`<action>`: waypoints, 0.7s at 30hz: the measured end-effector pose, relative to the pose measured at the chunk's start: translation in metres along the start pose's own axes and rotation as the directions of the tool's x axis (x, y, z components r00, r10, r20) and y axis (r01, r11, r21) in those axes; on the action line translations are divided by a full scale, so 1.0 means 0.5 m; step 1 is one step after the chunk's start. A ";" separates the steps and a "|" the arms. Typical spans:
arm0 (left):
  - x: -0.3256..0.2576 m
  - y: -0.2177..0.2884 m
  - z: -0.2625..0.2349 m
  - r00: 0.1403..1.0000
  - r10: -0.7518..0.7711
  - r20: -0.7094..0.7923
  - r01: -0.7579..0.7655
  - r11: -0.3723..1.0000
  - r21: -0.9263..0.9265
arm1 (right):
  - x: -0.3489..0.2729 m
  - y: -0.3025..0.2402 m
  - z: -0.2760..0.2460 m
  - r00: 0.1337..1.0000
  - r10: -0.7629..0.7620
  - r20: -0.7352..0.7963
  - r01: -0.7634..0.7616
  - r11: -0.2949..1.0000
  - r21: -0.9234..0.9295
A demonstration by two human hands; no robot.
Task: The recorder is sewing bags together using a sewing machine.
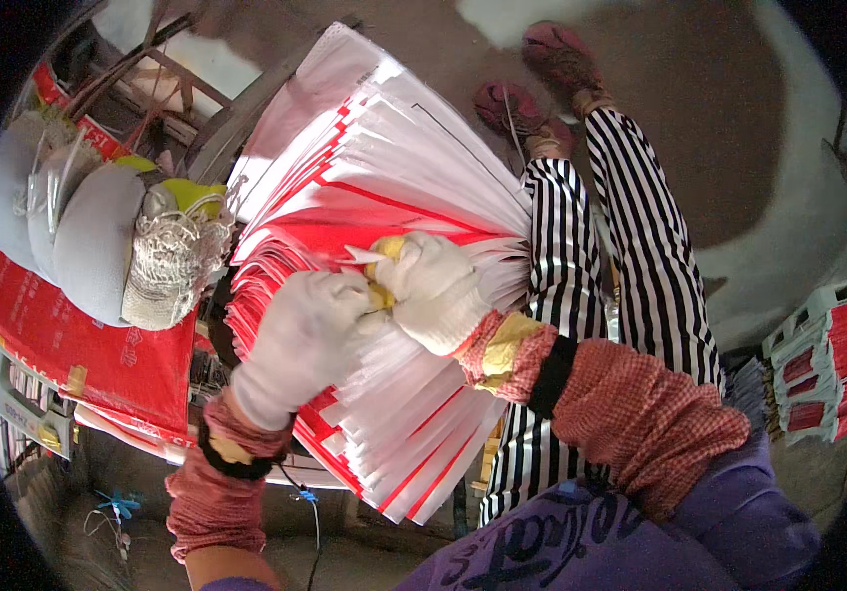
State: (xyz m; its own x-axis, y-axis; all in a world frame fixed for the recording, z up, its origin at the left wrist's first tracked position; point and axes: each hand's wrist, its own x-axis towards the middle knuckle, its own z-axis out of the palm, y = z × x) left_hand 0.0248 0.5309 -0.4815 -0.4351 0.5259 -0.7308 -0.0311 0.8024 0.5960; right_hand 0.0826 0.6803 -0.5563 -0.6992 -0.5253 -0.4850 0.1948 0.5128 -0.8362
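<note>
A thick stack of red-and-white flat sheets (423, 148), perhaps empty sacks, lies fanned out before me. Some of its edges curl up in red folds. Over its middle, my left hand (305, 330) and my right hand (428, 286) almost meet, both in white gloves with yellow showing at the right fingertips. The right fingers are curled closed, and a small white pointed corner sticks out beside them. My left fingers are bent together close to the right ones, slightly blurred. What lies between the left fingers is hidden.
On the left are a roll of white-grey fabric (98, 241) with frayed ends and a red printed sheet (78, 345). Striped trouser legs (640, 207) and dark red shoes (556, 54) extend right of the stack. At far right stands a red-and-white pile (822, 364).
</note>
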 end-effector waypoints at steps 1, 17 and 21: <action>0.005 -0.005 -0.014 1.000 0.005 0.020 -0.002 0.990 -0.142 | -0.002 0.000 -0.003 0.999 -0.021 0.043 0.022 0.999 -0.025; 0.099 -0.077 0.011 0.975 0.078 -0.210 0.016 0.911 0.412 | -0.012 0.006 -0.006 0.986 -0.117 0.118 0.129 0.987 -0.098; 0.111 -0.068 0.012 0.941 -0.004 -0.338 0.107 0.952 0.286 | -0.010 0.006 -0.004 0.988 -0.103 0.111 0.109 0.993 -0.052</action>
State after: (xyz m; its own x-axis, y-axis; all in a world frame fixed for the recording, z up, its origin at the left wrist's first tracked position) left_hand 0.0072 0.5347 -0.5444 -0.7138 0.3961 -0.5775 0.1810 0.9010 0.3943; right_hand 0.0853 0.6858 -0.5560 -0.6347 -0.6474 -0.4218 0.0813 0.4869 -0.8697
